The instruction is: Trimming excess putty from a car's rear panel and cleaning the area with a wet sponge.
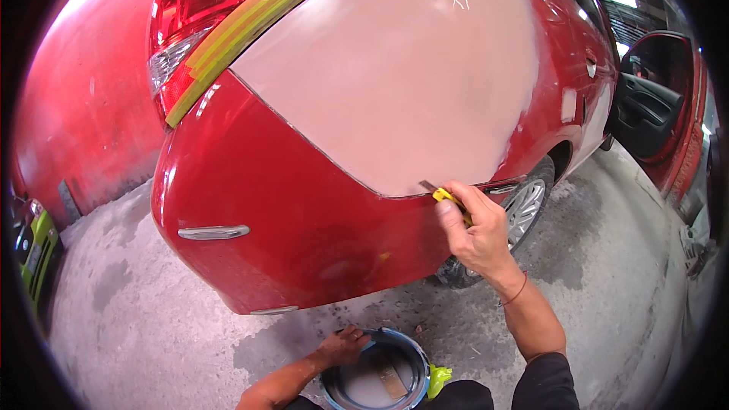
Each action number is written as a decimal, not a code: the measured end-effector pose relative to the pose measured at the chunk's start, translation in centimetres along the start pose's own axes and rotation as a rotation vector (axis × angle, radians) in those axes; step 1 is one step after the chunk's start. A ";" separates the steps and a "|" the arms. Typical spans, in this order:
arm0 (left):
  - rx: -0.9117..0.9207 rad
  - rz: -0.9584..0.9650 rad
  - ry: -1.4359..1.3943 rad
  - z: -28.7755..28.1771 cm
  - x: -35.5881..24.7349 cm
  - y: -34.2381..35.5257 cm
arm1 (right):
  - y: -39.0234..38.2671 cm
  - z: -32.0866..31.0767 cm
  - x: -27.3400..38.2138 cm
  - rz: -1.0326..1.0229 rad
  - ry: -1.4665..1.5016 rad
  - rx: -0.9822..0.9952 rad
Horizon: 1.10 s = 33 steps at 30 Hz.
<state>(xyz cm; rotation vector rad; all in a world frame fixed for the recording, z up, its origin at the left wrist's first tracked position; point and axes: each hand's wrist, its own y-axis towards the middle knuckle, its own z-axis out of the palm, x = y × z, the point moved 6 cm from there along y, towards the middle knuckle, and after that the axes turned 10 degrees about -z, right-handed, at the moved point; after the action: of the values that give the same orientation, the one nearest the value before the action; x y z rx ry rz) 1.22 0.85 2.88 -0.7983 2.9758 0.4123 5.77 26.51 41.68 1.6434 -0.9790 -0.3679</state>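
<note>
My right hand (477,231) is closed round a yellow utility knife (443,196). Its bare blade points up and left, close to the seam between the red rear bumper (304,212) and the pale, filler-coated rear panel (402,76) of a car. Lower down, my left hand (344,345) has its fingers curled at the far left rim of a round tub (420,351). In the tub are cloudy liquid and a flat tan block (393,382).
Yellow-green masking tape (258,23) edges the red tail light (201,4). A rear wheel (525,209) stands right of my right hand. Bright yellow-green plastic (439,380) lies beside the tub. An opened car door (653,99) juts out at far right; a green object (38,247) stands far left.
</note>
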 end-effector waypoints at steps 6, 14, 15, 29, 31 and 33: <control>-0.006 0.014 -0.007 -0.9 -0.6 0.6 | 0.2 3.1 0.3 -0.047 -0.076 0.048; -0.019 0.033 0.025 -0.2 -0.4 0.0 | 0.3 4.3 0.8 -0.209 -0.106 -0.116; -0.027 0.039 0.025 -0.2 -0.5 0.0 | 0.3 4.3 0.8 -0.230 -0.112 -0.108; -0.036 -0.001 0.040 -0.2 -0.3 0.0 | 1.9 4.9 3.0 -0.220 0.017 -0.068; -0.036 -0.001 0.034 -0.3 -0.3 -0.1 | 2.2 5.4 3.4 -0.203 0.048 -0.039; -0.012 -0.008 0.038 -0.1 -0.4 0.0 | 2.4 5.3 3.5 -0.186 0.100 -0.081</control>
<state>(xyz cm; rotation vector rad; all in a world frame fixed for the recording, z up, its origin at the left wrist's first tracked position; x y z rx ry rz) 1.62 1.02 3.06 -0.8284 3.0068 0.4205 3.31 20.33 43.06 1.6667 -0.7299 -0.4409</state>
